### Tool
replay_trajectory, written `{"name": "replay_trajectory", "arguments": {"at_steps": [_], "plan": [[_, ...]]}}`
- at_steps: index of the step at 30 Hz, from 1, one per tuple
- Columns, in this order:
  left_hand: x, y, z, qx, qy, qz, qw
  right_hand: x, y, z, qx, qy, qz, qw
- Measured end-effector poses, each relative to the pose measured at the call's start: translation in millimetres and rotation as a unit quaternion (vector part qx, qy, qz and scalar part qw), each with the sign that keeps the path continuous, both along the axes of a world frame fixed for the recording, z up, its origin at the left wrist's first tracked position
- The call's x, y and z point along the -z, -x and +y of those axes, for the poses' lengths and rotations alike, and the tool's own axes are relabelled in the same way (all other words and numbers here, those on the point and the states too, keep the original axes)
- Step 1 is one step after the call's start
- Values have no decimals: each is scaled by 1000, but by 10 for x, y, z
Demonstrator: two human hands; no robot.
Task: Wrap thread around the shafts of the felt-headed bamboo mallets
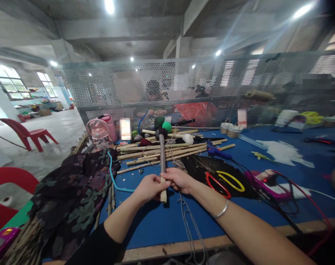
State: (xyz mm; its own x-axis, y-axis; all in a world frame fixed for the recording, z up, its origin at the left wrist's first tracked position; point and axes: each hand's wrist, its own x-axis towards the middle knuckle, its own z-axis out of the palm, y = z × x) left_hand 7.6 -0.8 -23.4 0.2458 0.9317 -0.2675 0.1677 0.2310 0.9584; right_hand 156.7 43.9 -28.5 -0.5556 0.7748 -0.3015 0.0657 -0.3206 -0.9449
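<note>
Both my hands grip one bamboo stick [162,156] that stands nearly upright over the blue table [161,221]. My left hand [150,187] is wrapped round its lower part, near the bare bottom end. My right hand [178,179] pinches the stick just above, fingers closed. A dark ball-shaped tip [161,133] caps the stick's top, and grey wrapping covers its upper length. A silver bangle [222,210] sits on my right wrist.
A pile of bamboo sticks [161,151] lies behind the hands, with green [166,127] and white balls. Red and yellow scissors [224,181] rest at right on black cloth. A floral dark cloth [70,195] covers the left edge. A perforated screen [184,88] backs the table; a person sits behind it.
</note>
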Motion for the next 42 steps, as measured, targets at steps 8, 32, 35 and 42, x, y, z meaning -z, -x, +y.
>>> {"name": "replay_trajectory", "arguments": {"at_steps": [8, 32, 35, 42], "plan": [[-132, -31, -32, 38, 57, -117, 991, -13, -72, 68, -50, 47, 66, 995], [-79, -33, -11, 16, -2, -66, 998, -48, -35, 32, -32, 29, 37, 998], [-85, -42, -23, 56, 32, -112, 992, -59, -48, 38, -47, 53, 47, 996], [-37, -26, -4, 10, 11, 15, 1000, 2, 20, 48, -16, 8, 19, 1000]]}}
